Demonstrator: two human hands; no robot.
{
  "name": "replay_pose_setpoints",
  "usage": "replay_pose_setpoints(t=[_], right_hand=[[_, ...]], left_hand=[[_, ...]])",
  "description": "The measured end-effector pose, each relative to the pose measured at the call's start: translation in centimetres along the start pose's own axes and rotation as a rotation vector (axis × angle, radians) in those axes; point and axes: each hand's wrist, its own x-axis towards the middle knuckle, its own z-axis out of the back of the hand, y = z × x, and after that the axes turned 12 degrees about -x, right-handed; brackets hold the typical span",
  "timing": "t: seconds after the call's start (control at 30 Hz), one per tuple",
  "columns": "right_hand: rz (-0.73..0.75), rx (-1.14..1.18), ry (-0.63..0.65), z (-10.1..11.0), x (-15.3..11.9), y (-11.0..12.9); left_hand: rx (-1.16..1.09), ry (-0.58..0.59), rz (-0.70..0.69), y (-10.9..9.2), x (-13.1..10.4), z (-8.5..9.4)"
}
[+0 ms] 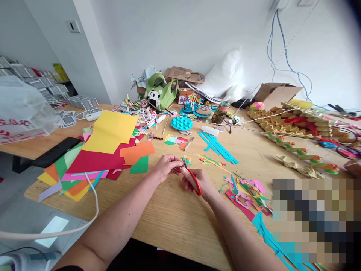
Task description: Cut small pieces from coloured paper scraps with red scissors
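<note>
a: left hand point(166, 167)?
b: it is pinching a small paper piece point(186, 161) above the wooden table point(175, 214), right of the coloured paper sheets point(101, 150).
a: right hand point(197, 182)?
b: it is gripping red-handled scissors point(194, 180), blades touching that piece.

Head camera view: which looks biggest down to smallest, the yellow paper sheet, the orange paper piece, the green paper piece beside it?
1. Yellow paper sheet, clearly largest.
2. Orange paper piece.
3. Green paper piece, smallest, though partly covered by the orange one.
</note>
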Motion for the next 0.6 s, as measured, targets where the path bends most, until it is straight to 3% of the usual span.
replay_pose_setpoints(t=[0.6], right_hand=[[-0.006,-0.03,-0.009,-0.02,0.13,-0.16]], left_hand=[[-0.011,0.015,-0.05,0.37,0.1,0.04]])
